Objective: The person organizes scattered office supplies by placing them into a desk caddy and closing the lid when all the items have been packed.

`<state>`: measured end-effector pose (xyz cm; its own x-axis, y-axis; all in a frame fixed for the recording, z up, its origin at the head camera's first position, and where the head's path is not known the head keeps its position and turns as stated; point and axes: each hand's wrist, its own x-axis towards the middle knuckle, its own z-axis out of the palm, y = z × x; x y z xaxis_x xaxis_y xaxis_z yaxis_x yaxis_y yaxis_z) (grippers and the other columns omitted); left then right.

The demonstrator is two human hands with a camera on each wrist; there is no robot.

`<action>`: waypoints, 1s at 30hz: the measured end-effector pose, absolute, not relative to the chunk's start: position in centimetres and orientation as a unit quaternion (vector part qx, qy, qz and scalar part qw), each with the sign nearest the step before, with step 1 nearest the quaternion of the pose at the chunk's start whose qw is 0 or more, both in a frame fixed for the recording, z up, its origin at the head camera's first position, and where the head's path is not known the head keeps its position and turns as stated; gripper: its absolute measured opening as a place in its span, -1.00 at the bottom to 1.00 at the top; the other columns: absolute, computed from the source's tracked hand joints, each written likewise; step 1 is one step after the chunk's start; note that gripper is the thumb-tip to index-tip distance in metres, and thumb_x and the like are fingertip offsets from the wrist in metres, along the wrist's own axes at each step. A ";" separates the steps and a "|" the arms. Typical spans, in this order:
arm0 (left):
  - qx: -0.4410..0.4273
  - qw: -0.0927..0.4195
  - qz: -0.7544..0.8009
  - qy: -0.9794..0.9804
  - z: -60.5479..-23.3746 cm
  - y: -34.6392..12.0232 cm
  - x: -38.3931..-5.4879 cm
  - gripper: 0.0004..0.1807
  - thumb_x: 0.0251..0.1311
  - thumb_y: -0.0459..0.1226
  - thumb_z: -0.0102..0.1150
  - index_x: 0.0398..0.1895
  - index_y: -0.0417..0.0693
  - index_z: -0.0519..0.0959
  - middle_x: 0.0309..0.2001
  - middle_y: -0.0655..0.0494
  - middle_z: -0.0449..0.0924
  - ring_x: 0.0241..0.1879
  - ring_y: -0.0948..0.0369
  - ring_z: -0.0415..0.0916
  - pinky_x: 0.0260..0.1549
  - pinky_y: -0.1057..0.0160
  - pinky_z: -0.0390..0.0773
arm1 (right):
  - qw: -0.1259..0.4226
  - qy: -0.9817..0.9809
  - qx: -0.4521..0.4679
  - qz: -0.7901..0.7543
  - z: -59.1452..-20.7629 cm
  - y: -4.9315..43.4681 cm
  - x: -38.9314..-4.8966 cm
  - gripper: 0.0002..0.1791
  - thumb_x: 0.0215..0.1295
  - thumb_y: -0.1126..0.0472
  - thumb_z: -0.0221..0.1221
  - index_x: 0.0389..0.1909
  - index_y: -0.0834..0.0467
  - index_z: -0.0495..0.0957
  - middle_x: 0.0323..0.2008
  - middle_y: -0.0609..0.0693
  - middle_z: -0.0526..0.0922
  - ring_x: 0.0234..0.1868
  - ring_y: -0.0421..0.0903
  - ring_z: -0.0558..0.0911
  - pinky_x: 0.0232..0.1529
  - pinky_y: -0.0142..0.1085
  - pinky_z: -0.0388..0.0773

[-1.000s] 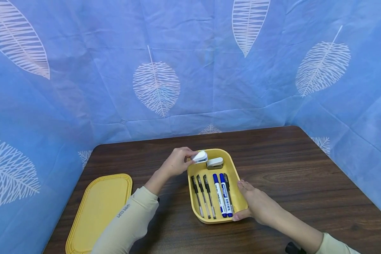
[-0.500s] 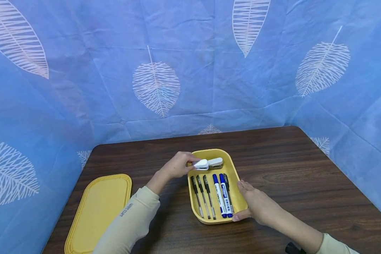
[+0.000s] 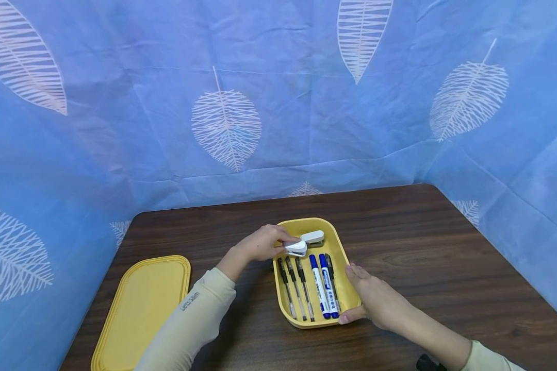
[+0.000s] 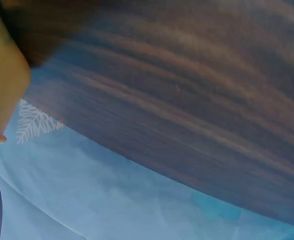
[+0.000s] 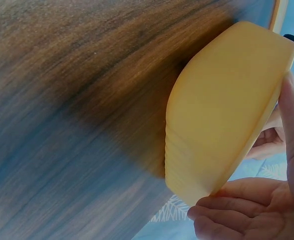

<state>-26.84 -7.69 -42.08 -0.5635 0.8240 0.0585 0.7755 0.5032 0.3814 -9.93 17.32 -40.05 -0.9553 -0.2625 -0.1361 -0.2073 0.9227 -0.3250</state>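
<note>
My left hand pinches a white mini stapler low inside the far-left part of a yellow plastic box. A second white stapler lies just beyond it to the right. In the near part of the box, three black-capped pens lie side by side on the left. Two blue-capped markers and another black pen lie to their right. My right hand rests against the box's right side, thumb at the near corner and relaxed fingers at the rim.
A yellow lid lies on the dark wooden table, left of the box and partly behind my left sleeve. A blue leaf-patterned cloth hangs behind the table.
My left hand has lowered the stapler into the box and drawn it slightly nearer, to the front left of the other stapler. The right hand has stayed at the box's side.
</note>
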 end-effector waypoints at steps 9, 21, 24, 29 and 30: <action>0.480 0.080 0.131 0.864 -42.1 -7.3 -27.1 -0.53 0.31 -0.32 0.15 0.25 0.24 0.49 -0.27 0.17 0.48 -0.37 0.29 0.30 -0.33 0.42 0.33 | 0.094 0.976 -0.116 -0.155 -40.0 17.2 -9.9 0.26 -0.30 -0.28 0.42 0.34 0.47 0.23 0.35 0.45 0.24 0.37 0.34 0.29 0.27 0.16 0.34; 0.466 0.129 0.020 0.875 -40.8 -5.6 -27.2 -0.42 0.35 -0.38 0.05 0.35 0.37 0.37 -0.31 0.18 0.34 -0.42 0.28 0.16 -0.39 0.38 0.22 | 0.099 0.977 -0.113 -0.152 -39.8 17.3 -9.9 0.25 -0.28 -0.26 0.43 0.34 0.47 0.23 0.36 0.43 0.24 0.39 0.33 0.27 0.31 0.16 0.30; 0.457 0.139 0.011 0.879 -40.9 -5.4 -27.2 -0.40 0.34 -0.37 0.05 0.36 0.40 0.35 -0.31 0.18 0.33 -0.42 0.27 0.17 -0.39 0.38 0.22 | 0.102 0.976 -0.109 -0.157 -39.8 17.2 -9.9 0.25 -0.28 -0.26 0.43 0.34 0.46 0.22 0.37 0.43 0.23 0.39 0.33 0.26 0.31 0.17 0.29; 0.460 0.140 0.029 0.876 -41.1 -5.2 -27.5 -0.42 0.32 -0.39 0.07 0.33 0.35 0.40 -0.30 0.14 0.43 -0.40 0.27 0.21 -0.37 0.39 0.26 | 0.104 0.976 -0.108 -0.158 -39.8 17.2 -9.9 0.25 -0.28 -0.25 0.43 0.35 0.46 0.22 0.37 0.43 0.23 0.40 0.33 0.25 0.31 0.17 0.29; 0.461 0.141 0.036 0.876 -41.2 -5.2 -27.6 -0.42 0.31 -0.40 0.08 0.33 0.33 0.41 -0.32 0.13 0.44 -0.42 0.27 0.22 -0.37 0.39 0.27 | 0.104 0.976 -0.109 -0.157 -39.7 17.2 -9.9 0.25 -0.28 -0.26 0.43 0.34 0.47 0.22 0.37 0.43 0.22 0.40 0.33 0.25 0.31 0.17 0.29</action>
<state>-27.64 -5.19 -41.17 -0.5357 0.8169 -0.2137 0.7966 0.5728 0.1930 -9.90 17.24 -39.73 -0.9549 -0.2450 -0.1679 -0.1798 0.9267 -0.3299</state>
